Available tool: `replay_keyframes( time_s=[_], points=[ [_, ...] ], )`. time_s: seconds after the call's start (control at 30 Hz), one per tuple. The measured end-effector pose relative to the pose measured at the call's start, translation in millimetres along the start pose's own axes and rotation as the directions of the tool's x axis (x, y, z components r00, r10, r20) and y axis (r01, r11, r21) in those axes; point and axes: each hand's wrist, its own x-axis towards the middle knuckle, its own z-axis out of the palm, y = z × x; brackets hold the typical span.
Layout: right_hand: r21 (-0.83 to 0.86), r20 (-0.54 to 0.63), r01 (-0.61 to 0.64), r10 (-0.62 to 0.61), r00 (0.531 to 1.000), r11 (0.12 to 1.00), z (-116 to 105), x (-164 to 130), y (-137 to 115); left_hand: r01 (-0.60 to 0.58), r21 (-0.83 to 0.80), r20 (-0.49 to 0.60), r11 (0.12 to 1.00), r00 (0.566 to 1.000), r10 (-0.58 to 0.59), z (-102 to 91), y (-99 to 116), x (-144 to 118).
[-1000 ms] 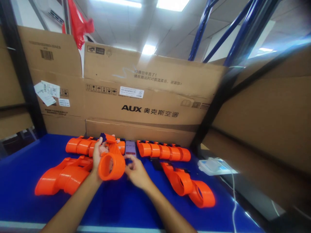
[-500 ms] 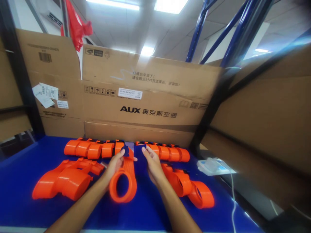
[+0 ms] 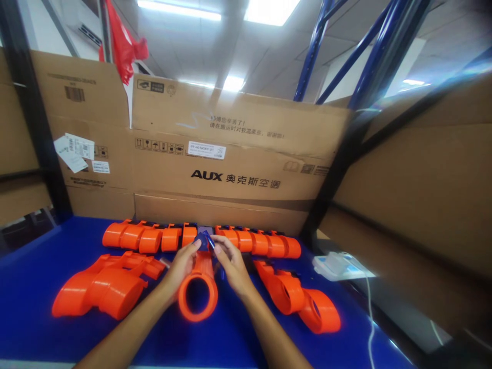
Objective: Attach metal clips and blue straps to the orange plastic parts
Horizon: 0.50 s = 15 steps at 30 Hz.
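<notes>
My left hand (image 3: 187,260) is closed on the narrow upper end of an orange tape dispenser (image 3: 203,266), whose round ring hangs down toward me. Dark blue plastic sits at the dispenser's head under the left thumb. My right hand (image 3: 229,259) pinches a small blue plastic piece (image 3: 209,240) between thumb and fingers, against that head. Whether the piece is seated on the dispenser cannot be made out. Behind the hands, partly covered by them, lies a small grey-violet rectangular object (image 3: 205,230).
Orange dispensers with dark tops line the back in a left row (image 3: 150,240) and a right row (image 3: 260,244). More orange dispensers lie at left (image 3: 111,289) and right (image 3: 286,294) on the blue table (image 3: 154,353). A white device (image 3: 340,266) with a cable is at right; cardboard (image 3: 238,200) stands behind.
My right hand has moved left with the blue piece, bringing it to the dispenser's head. The dispenser has shifted slightly right in my left hand.
</notes>
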Motion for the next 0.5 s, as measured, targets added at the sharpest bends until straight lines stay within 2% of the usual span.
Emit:
replay_keyframes(
  time_s=[0.17,0.3,0.4,0.5],
  points=[
    [0.019,-0.021,-0.026,0.027,0.999,0.999,-4,0,0,-0.038,0.038,0.020,0.999,0.999,0.037,-5.6,-1,-1],
    [-0.016,-0.053,0.067,-0.068,0.996,0.998,-15,3,-7,-0.083,0.045,-0.020,0.996,0.996,0.084,-12.6,-1,2],
    [-0.089,-0.015,0.143,-0.145,0.989,0.986,-28,3,-15,-0.143,0.098,-0.039,0.985,0.988,0.148,-15.5,-2,4],
    [-0.177,0.073,0.191,-0.181,0.981,0.965,-39,3,-22,-0.146,0.138,-0.038,0.980,0.987,0.153,-16.4,-4,4]
  ],
)
